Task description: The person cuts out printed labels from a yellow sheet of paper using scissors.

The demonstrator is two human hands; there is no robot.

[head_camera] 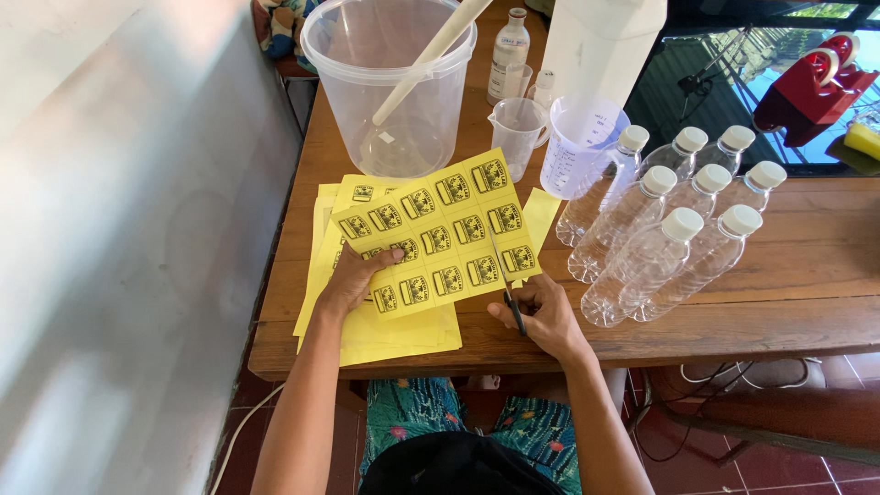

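Note:
My left hand (356, 280) holds up a yellow sheet of printed black labels (440, 234) by its lower left corner, thumb on top. My right hand (543, 316) grips a pair of scissors (503, 275) with dark handles. The blades point away from me and run into the sheet's right side, between two columns of labels. Under the sheet lies a stack of more yellow sheets (394, 335) on the wooden table (788, 312).
Several empty clear plastic bottles with white caps (674, 229) stand to the right. Behind the sheet are a large clear bucket with a stirring stick (390, 82), two measuring cups (516, 133), a small bottle (509, 50) and a white jug (600, 46). A red tape dispenser (811, 87) sits far right.

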